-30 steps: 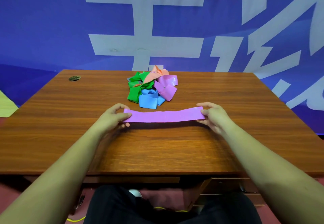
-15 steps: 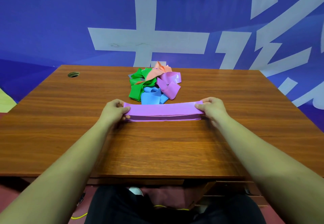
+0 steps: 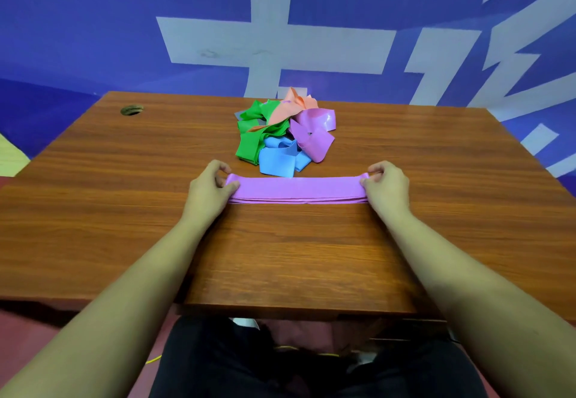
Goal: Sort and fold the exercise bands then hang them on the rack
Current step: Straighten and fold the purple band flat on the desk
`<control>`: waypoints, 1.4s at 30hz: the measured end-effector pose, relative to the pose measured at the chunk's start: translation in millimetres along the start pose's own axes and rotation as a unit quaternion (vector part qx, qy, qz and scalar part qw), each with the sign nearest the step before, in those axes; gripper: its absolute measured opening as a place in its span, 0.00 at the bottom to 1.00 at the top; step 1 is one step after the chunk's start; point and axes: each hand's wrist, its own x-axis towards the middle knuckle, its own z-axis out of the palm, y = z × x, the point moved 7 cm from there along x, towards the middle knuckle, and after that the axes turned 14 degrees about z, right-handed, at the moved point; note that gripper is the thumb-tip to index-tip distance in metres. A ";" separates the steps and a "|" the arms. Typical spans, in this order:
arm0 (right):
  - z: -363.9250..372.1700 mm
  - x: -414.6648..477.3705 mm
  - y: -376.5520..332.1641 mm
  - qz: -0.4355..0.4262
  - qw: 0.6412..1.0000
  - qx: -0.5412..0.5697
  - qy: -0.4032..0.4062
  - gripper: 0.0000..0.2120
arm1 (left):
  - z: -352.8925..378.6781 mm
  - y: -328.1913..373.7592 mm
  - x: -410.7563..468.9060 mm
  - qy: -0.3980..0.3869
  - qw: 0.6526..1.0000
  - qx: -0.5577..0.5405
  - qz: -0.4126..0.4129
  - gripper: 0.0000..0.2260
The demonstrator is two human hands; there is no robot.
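Purple band (image 3: 296, 188) flat on bench (image 3: 280, 257), stretched sideways, folded layers showing along near edge. Left hand (image 3: 207, 191) grip pinching left end; right hand (image 3: 388, 188) grip pinching right end. Just behind: pile (image 3: 282, 135) of tangled green, blue, orange and purple bands. Bench brown woodgrain, cable hole (image 3: 132, 110) at far-left corner. Blue wall (image 3: 93, 23), big white strokes. Red floor (image 3: 25, 326) below.

The desk (image 3: 280, 257) is wood-grain, smooth with a soft sheen. The purple band (image 3: 296, 188) near its middle looks like thin matt rubber. In the pile (image 3: 282, 135) toward the far edge, another purple band (image 3: 321, 118) is glossy.
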 end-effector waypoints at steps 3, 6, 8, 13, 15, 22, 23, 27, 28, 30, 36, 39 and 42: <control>0.7 -4.3 10.6 0.007 1.000 -0.006 0.004 0.06 | 4.2 3.9 -1.3 -0.017 0.999 0.021 0.017 0.08; 5.4 -9.5 10.5 -0.011 0.999 -0.023 0.020 0.04 | 9.0 6.4 -0.4 -0.029 0.998 0.059 0.022 0.08; 7.9 -11.0 8.8 -0.035 0.998 -0.043 0.039 0.04 | 12.1 7.8 -0.7 -0.034 0.995 0.091 0.030 0.08; 8.2 -8.5 16.5 -0.031 0.997 -0.074 0.022 0.11 | 13.3 3.5 -5.1 -0.036 0.992 0.124 -0.004 0.11; 7.4 -13.1 13.5 -0.053 0.995 -0.081 0.014 0.12 | 12.9 5.0 -4.6 -0.041 0.992 0.122 0.005 0.14; 5.3 -17.4 -14.4 -0.113 0.978 -0.175 0.012 0.09 | 0.0 19.7 7.0 -0.069 0.985 0.157 0.005 0.09; 3.3 -17.2 -25.7 -0.129 0.977 -0.167 0.019 0.10 | -3.2 27.2 12.2 -0.055 0.986 0.159 0.021 0.10; 14.7 -5.9 -70.0 -0.144 0.981 -0.130 -0.018 0.14 | 11.4 62.7 42.4 -0.041 0.984 0.135 0.110 0.08; 21.3 0.6 -76.7 -0.126 0.985 -0.113 -0.040 0.15 | 20.6 69.8 50.4 -0.049 0.982 0.130 0.127 0.08; 36.5 16.3 -84.5 -0.080 0.990 -0.082 -0.081 0.19 | 42.7 81.1 63.6 -0.075 0.975 0.125 0.165 0.10; 80.8 60.4 -81.1 0.008 0.989 -0.036 -0.145 0.28 | 96.6 64.6 81.8 -0.161 0.956 0.160 0.186 0.19; 98.5 75.5 -74.0 0.032 0.988 -0.019 -0.147 0.27 | 103.6 48.8 79.3 -0.169 0.953 0.160 0.195 0.20; 110.2 80.7 -68.7 0.019 0.985 -0.073 -0.153 0.23 | 106.1 41.0 76.0 -0.164 0.957 0.135 0.199 0.21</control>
